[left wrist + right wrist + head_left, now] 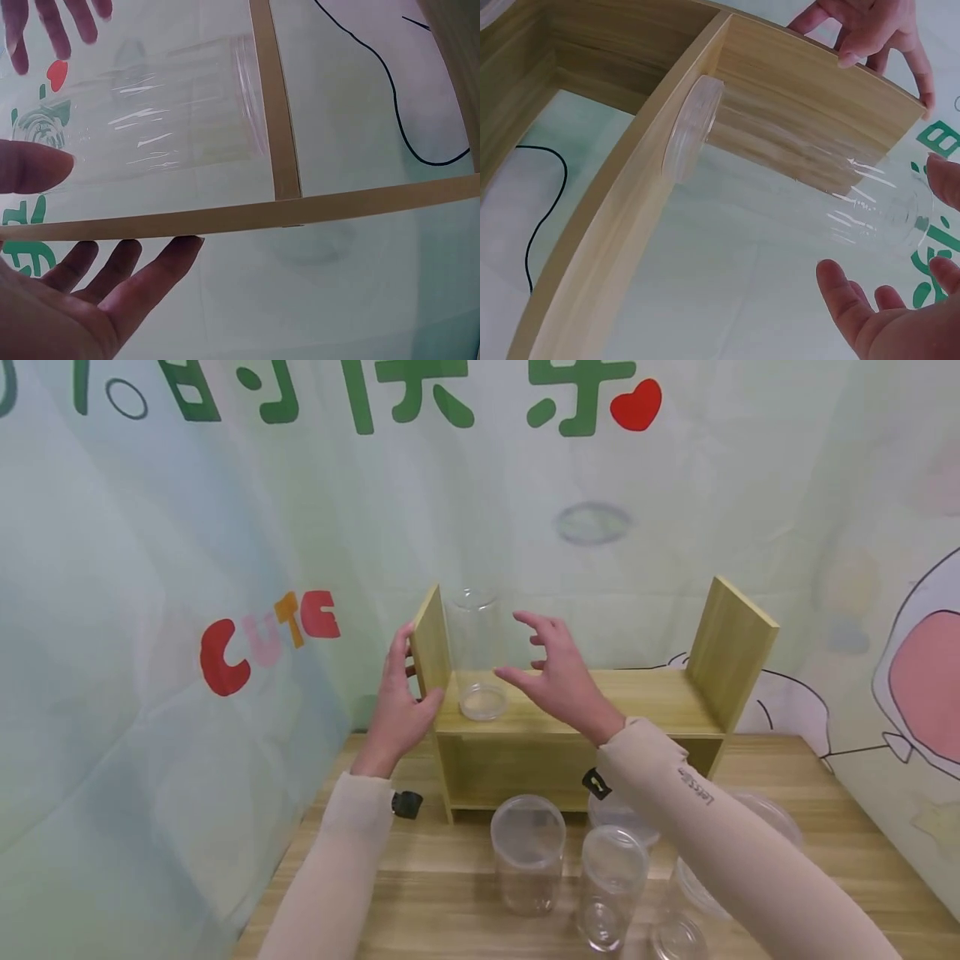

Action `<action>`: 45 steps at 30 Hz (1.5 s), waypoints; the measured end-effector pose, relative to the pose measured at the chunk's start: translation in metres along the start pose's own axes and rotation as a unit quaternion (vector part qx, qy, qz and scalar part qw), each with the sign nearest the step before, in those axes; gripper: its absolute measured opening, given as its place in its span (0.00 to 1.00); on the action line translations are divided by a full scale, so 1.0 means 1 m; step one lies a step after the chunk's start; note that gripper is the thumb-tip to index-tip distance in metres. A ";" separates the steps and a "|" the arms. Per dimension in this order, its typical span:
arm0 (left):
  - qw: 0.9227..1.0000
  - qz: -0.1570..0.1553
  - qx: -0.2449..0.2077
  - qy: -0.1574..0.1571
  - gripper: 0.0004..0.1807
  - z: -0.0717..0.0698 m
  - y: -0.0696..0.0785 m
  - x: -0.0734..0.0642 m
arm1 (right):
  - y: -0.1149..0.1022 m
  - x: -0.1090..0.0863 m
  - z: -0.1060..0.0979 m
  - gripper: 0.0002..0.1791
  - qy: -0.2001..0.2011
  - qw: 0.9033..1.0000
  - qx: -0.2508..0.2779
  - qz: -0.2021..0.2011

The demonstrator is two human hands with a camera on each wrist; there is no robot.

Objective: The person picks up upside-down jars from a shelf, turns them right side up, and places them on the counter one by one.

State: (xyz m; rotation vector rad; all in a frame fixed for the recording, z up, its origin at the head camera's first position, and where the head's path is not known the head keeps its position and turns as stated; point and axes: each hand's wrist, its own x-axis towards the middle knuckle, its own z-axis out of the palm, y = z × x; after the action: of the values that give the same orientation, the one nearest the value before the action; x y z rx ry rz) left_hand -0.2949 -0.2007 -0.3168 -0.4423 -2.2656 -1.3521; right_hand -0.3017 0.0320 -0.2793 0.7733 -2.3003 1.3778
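A tall clear plastic jar (476, 639) stands on the upper board of a wooden shelf (630, 697), close beside its left side panel (430, 643). The jar's wide ringed end (694, 129) is down on the board. My left hand (397, 710) is at that panel, fingertips touching its outer face and thumb on the jar's side of its front edge. To the right of the jar is my right hand (562, 681), holding nothing, thumb and fingers spread apart. In the right wrist view, those fingers (840, 296) are apart from the jar's upper end.
Several clear jars stand on the wooden table in front of the shelf, including a wide one (528, 860) and a narrower one (612, 885). My right forearm passes over others. The shelf's right panel (731, 652) rises at the far end. A printed cloth (420, 510) hangs behind.
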 end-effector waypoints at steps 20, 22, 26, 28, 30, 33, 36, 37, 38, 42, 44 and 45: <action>1.000 0.009 -0.001 -0.015 0.48 0.001 0.005 -0.001 | -0.014 0.042 0.022 0.36 0.043 0.997 -0.055 -0.033; 1.000 0.013 -0.001 -0.021 0.48 0.005 0.006 -0.001 | -0.011 0.041 0.021 0.35 0.044 0.997 -0.059 -0.028; 0.999 0.012 -0.007 -0.031 0.48 0.013 0.008 0.000 | -0.003 0.038 0.019 0.32 0.046 0.997 -0.065 -0.020; 0.999 0.012 -0.008 -0.032 0.48 0.014 0.008 0.001 | 0.000 0.037 0.018 0.32 0.047 0.996 -0.070 -0.020; 0.999 0.011 -0.006 -0.032 0.48 0.015 0.008 0.001 | 0.001 0.037 0.017 0.31 0.050 0.996 -0.073 -0.023; 0.999 0.013 -0.002 -0.030 0.48 0.016 0.009 0.002 | 0.003 0.036 0.015 0.30 0.060 0.995 -0.071 -0.035; 1.000 0.016 0.002 -0.026 0.48 0.016 0.008 0.002 | 0.004 0.035 0.013 0.28 0.068 0.995 -0.063 -0.046; 1.000 0.016 0.003 -0.025 0.48 0.016 0.008 0.002 | 0.005 0.034 0.012 0.28 0.071 0.994 -0.060 -0.048; 1.000 0.016 0.003 -0.025 0.48 0.016 0.008 0.002 | 0.005 0.033 0.011 0.27 0.074 0.994 -0.057 -0.049; 1.000 0.012 0.000 -0.023 0.48 0.017 0.007 0.002 | 0.006 0.029 0.009 0.26 0.080 0.995 -0.045 -0.047; 1.000 0.011 0.000 -0.023 0.48 0.018 0.007 0.002 | 0.007 0.026 0.007 0.26 0.083 0.995 -0.034 -0.039; 1.000 0.012 0.000 -0.023 0.48 0.018 0.008 0.002 | 0.007 0.025 0.005 0.27 0.085 0.995 -0.029 -0.035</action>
State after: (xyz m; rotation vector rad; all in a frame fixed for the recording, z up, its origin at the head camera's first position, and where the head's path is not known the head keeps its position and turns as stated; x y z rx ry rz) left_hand -0.2966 -0.1809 -0.3176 -0.5022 -2.2903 -1.3429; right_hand -0.3259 0.0231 -0.2729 0.6838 -2.1522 1.2884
